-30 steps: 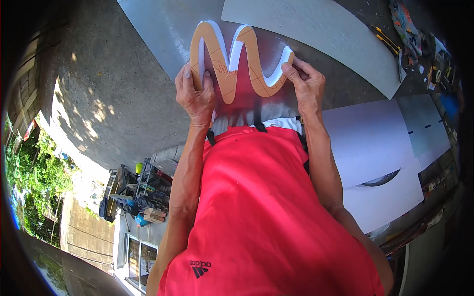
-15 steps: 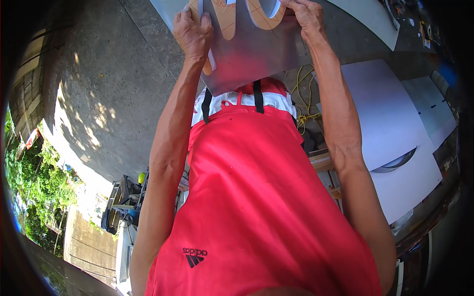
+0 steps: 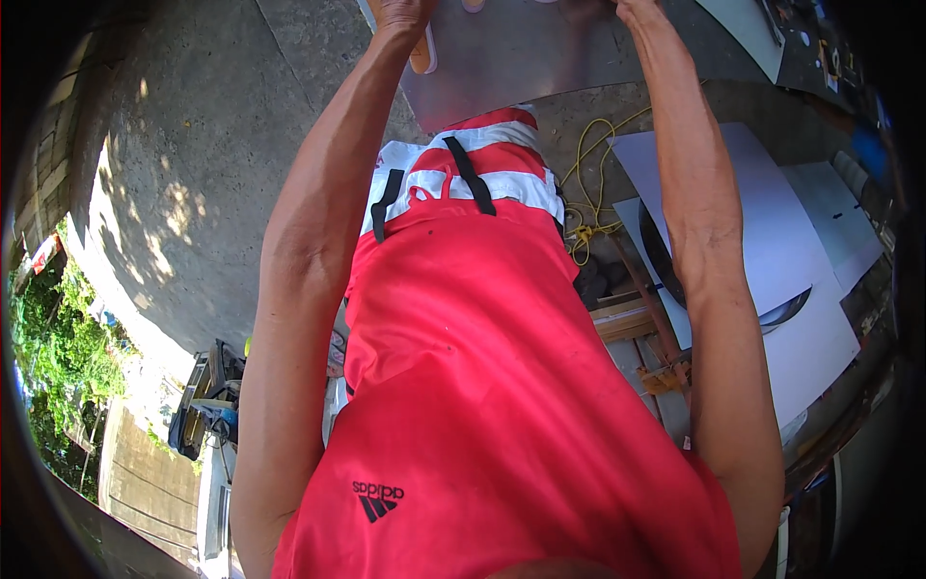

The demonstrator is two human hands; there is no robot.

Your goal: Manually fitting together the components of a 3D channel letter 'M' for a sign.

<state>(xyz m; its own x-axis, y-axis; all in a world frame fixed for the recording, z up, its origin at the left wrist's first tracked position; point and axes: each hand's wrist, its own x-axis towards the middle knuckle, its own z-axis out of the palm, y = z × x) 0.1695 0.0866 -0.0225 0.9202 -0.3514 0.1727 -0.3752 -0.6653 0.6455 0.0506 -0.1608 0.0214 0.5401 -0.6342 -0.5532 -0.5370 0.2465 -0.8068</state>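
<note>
My left hand [image 3: 400,12] is at the top edge beside a tan, white-edged cutout strip [image 3: 422,53] with a rounded end. The strip lies on a smooth dark grey sheet [image 3: 502,72] in front of me. My right hand [image 3: 639,8] is farther right, over the sheet's upper part. The top edge cuts off the fingers of both hands, so their grip is hidden. Between the hands, only the lower tips of other tan cutouts [image 3: 473,4] show.
Large pale panels [image 3: 762,212] lean on my right. A yellow cord [image 3: 584,232] lies tangled near a wooden frame [image 3: 622,318]. A black bag-like object [image 3: 207,386] stands at left on the concrete floor [image 3: 222,174]. Another pale sheet [image 3: 748,34] is at upper right.
Both hands have moved up, mostly out of view. The sheet and its cutouts have shifted up with them, and more of my shorts and the yellow cord shows.
</note>
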